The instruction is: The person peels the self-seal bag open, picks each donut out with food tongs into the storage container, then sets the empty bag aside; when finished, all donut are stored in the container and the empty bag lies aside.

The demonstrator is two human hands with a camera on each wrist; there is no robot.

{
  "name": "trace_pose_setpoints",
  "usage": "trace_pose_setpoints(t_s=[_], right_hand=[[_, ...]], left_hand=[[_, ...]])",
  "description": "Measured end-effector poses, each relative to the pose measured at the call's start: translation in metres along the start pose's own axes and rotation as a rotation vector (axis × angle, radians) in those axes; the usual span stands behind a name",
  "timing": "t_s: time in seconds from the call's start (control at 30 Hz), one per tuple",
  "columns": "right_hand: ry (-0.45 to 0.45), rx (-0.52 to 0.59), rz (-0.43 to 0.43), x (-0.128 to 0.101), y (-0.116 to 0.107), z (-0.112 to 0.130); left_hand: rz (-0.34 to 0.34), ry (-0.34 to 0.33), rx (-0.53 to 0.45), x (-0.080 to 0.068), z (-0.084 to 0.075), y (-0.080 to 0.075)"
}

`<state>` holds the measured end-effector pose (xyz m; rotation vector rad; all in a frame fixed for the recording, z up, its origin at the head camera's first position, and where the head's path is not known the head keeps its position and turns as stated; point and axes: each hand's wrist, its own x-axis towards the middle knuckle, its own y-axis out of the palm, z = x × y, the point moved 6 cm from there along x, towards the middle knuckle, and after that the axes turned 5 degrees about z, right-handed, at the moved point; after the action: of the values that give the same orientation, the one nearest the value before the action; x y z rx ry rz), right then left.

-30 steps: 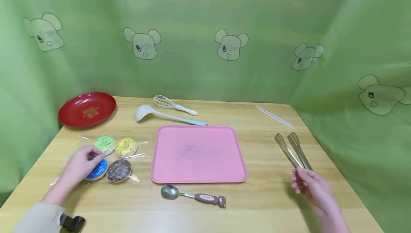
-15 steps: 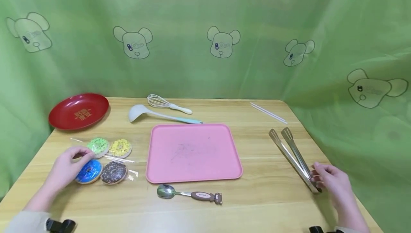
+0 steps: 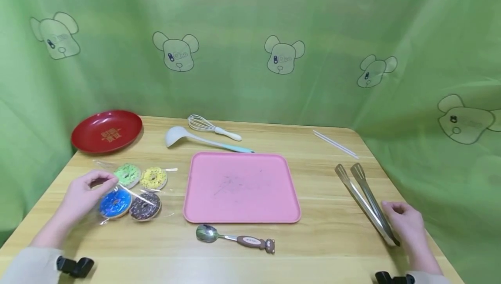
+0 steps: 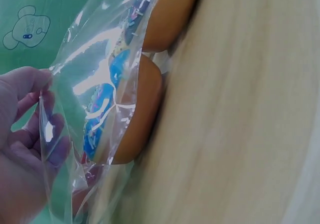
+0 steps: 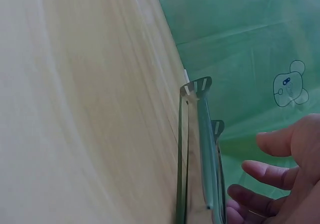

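Note:
My left hand (image 3: 83,195) pinches the edge of a clear plastic bag (image 4: 97,79) between thumb and fingers. Inside the bag lie toy donuts on the table's left side: a blue donut (image 3: 115,203), a chocolate-brown donut (image 3: 145,206), a green donut (image 3: 127,175) and a yellow donut (image 3: 154,178). At the right, metal tongs (image 3: 361,199) lie on the table with their slotted ends spread and pointing away. Beside their near end is my right hand (image 3: 407,223), apart from them; its fingers are loosely bent with nothing between them in the right wrist view.
A pink tray (image 3: 242,188) occupies the table's middle, with a bear-handled spoon (image 3: 235,238) before it. Behind it lie a ladle (image 3: 207,140) and a whisk (image 3: 215,128). A red plate (image 3: 90,134) stands back left; white sticks (image 3: 335,143) lie back right. Green curtain (image 3: 235,92) surrounds the table.
My right hand has let go of the tongs, which now lie lower on the table, and has drawn away. The left hand has shifted slightly left, pulling up the bag's edge.

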<state>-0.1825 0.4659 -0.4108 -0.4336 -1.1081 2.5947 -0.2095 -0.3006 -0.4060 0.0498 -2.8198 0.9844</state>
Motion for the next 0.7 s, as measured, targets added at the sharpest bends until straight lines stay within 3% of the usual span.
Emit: trace_pose_setpoints(t_s=[0.27,0.7], right_hand=[[-0.068,-0.069,0.021,0.013,0.009,0.005],[-0.173,-0.131,0.210,0.028,0.030,0.013]], left_hand=[[-0.014,-0.002,-0.016,-0.001,-0.002,-0.003],[-0.031,0.073,-0.035,-0.001,-0.003,-0.002]])
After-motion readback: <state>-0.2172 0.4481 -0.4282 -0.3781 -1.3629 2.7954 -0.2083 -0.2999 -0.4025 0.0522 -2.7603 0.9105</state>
